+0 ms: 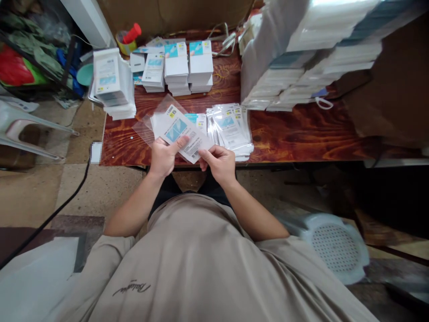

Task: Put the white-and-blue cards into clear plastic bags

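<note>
Above the table's front edge I hold a clear plastic sleeve (169, 102) with a printed card (176, 127) inside or against it; the overlap hides which. My left hand (164, 156) grips its lower left side, thumb lying across the card's face. At the lower right corner, my right hand (219, 163) pinches the edge between thumb and fingers. Just right of the held sleeve lies a loose pile of sleeved cards (231, 127). Partly hidden behind the held card is another blue and white printed card (201, 120) on the table.
Card stacks (177, 67) line the back of the wooden table (281, 138). A taller pile (109, 78) stands at the left corner, near a red-topped container (129, 38). Big bundles of packaging (288, 62) rise at right. A white plastic stool (337, 248) stands on the floor.
</note>
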`<state>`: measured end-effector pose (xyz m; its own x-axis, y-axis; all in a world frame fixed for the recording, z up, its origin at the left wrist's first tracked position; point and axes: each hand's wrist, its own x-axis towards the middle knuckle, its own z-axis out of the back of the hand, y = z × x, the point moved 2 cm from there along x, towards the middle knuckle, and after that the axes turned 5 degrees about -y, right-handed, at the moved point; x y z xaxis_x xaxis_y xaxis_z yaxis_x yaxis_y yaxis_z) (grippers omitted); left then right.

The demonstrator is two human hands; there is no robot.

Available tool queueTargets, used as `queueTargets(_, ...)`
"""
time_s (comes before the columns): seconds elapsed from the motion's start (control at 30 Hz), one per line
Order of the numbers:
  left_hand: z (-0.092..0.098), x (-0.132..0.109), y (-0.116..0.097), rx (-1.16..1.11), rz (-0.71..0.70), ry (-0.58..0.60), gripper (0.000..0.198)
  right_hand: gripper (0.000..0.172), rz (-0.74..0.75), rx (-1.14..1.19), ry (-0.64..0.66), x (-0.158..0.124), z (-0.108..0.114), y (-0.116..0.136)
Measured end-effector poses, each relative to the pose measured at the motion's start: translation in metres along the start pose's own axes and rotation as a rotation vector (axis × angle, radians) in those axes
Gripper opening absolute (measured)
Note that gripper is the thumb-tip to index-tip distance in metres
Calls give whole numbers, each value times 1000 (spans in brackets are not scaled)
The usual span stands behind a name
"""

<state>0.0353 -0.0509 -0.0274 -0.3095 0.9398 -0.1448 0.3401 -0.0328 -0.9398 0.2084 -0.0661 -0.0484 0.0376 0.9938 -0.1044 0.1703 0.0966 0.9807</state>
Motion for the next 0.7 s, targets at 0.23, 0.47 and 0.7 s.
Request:
queueTargets(0.23,-7,-8,7,145,12,128,48,55,127,-7,-46,10,7,4)
queueTargets(0.47,43,58,-12,1242,-237,-333,49,41,362,-536,-452,47,90,-1)
queueTargets(0.7,67,91,-6,1394,-17,-211,41,42,746,-1195,273,30,10,8)
